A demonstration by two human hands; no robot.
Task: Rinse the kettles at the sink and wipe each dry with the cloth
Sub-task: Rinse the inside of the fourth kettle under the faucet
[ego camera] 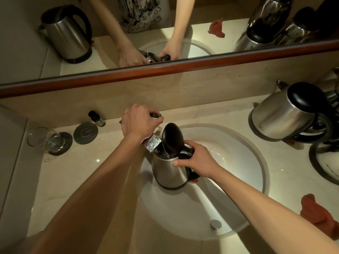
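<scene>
Both hands are busy: left hand (140,121) curls round the tap lever (156,115), right hand (195,158) grips the open kettle (169,171).

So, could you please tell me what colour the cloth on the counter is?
The cloth is reddish-orange, seen best in the head view.

Brushed steel kettle (169,171), glossy black plastic lid (172,139), polished stone counter (73,180).

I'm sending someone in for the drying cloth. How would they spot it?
Start at the white sink basin set in the pale counter. On the counter just right of the basin's near edge lies the cloth, crumpled. It is the only soft, orange-red thing there; its neighbours are steel kettles.
</scene>
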